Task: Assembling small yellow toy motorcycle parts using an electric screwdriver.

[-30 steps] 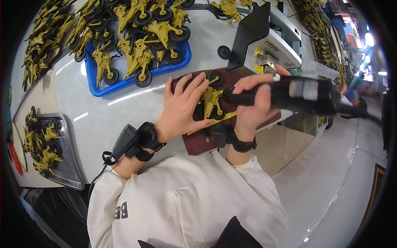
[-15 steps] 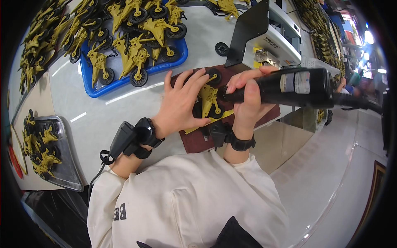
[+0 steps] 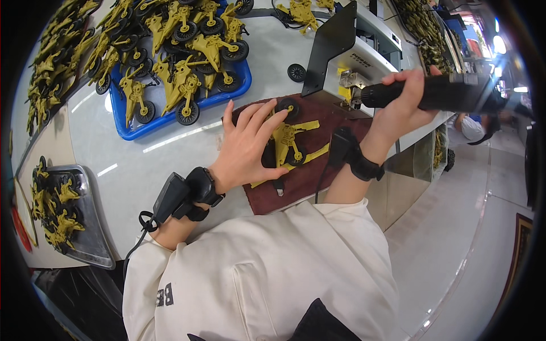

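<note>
A yellow toy motorcycle (image 3: 282,142) with black wheels lies on a dark red cloth (image 3: 327,116). My left hand (image 3: 242,148) spans its left side, thumb at the lower part and fingers near the upper wheel, steadying it. Partly under the palm, the rest of the toy is hidden. My right hand (image 3: 404,111) is wrapped round a black corded electric screwdriver (image 3: 452,91), held level. Its tip points left, at the brass front part of a white screw feeder (image 3: 369,62); whether they touch I cannot tell.
A blue tray (image 3: 128,134) heaped with similar toy motorcycles stands at the back left. More fill a metal tray (image 3: 94,227) at the left. One loose black wheel (image 3: 296,73) lies beside the feeder's black panel (image 3: 330,48). Another person (image 3: 475,128) is at the far right.
My right hand has carried the screwdriver away from the toy motorcycle, to the right and back toward the screw feeder. My left hand has stayed on the toy.
</note>
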Available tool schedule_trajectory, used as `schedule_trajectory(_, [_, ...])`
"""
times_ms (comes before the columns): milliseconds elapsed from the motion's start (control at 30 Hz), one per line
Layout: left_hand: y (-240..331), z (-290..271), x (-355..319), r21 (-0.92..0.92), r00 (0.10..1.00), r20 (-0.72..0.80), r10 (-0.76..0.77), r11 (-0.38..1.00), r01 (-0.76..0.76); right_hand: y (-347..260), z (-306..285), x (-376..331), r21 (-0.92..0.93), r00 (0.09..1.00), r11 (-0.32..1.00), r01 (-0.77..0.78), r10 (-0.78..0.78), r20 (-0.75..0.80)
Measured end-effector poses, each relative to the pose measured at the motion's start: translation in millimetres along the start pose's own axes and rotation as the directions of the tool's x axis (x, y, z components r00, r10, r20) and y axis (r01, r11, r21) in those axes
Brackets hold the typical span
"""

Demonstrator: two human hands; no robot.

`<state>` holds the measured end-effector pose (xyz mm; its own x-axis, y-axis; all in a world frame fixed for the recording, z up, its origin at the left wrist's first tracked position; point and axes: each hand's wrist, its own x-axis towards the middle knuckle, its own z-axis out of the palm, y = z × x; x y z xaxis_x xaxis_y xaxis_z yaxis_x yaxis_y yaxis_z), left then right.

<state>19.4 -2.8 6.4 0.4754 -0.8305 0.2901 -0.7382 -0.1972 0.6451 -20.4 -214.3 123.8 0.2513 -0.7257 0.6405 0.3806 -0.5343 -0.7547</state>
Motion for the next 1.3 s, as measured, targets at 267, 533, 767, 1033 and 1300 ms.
schedule_trajectory(267, [0,-1,-4,-0.093,0.995,-0.093,0.028,0.995,-0.037,-29,-8,-39,0.109,0.98,0.977,-0.183,0.172,0.099])
schedule_trajectory(533, [2,3,-11,-0.021,0.999,0.038,-0.003,1.0,0.004,-44,-6,-97,0.187,0.945,0.966,-0.178,0.116,0.304])
schedule_trajectory(767, [1,4,-11,0.011,0.999,0.034,-0.008,1.0,0.007,-30,16,-95,0.172,0.936,0.968,-0.181,0.116,0.333])
schedule_trajectory(1033, [2,8,-12,0.002,0.999,-0.025,-0.028,1.0,0.028,-8,23,-103,0.042,0.903,0.98,-0.196,0.163,0.397])
schedule_trajectory(1300, [2,6,-9,-0.021,1.0,0.007,-0.025,0.999,0.025,-7,20,-105,0.113,0.892,0.966,-0.231,0.164,0.421])
